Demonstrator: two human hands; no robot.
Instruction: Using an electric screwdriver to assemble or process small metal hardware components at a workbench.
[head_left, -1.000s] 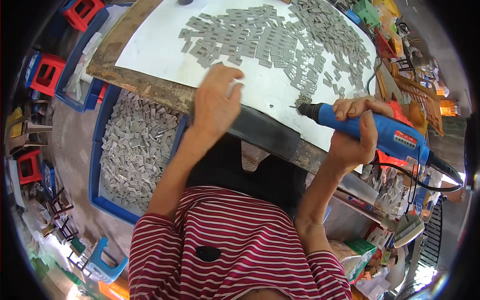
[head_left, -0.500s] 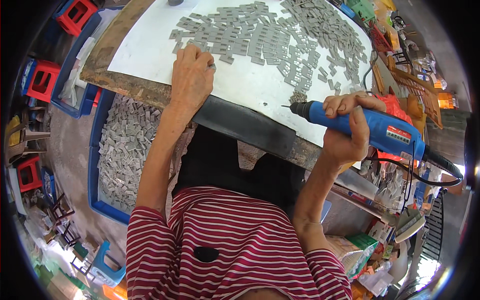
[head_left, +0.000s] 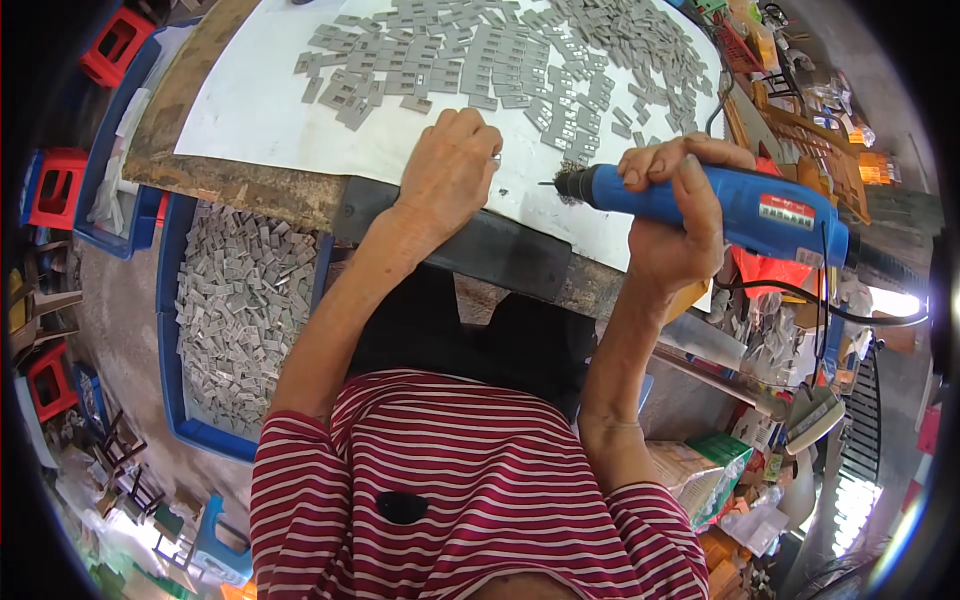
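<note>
My left hand [head_left: 447,172] is closed over the white sheet near the bench's front edge. A sliver of a small grey piece [head_left: 497,158] shows at its fingertips; the rest is hidden by the fingers. My right hand [head_left: 675,205] grips a blue electric drill [head_left: 742,205], held level with its thin bit pointing left toward the left hand. The bit and the held piece are apart. Beyond the hands lie many flat grey slotted pieces [head_left: 490,62], partly in rows. A small clump of brownish shavings [head_left: 574,168] lies by the drill's black nose.
More grey pieces [head_left: 640,45] are heaped at the far right of the white sheet [head_left: 250,110]. A blue bin [head_left: 172,400] full of similar pieces stands below left. The drill's black cord [head_left: 880,318] loops at the right. Red stools [head_left: 60,188] stand at the left.
My left hand has moved right and slightly nearer, away from the laid-out pieces and toward the drill bit. The view has shifted a little; the right hand still grips the drill.
</note>
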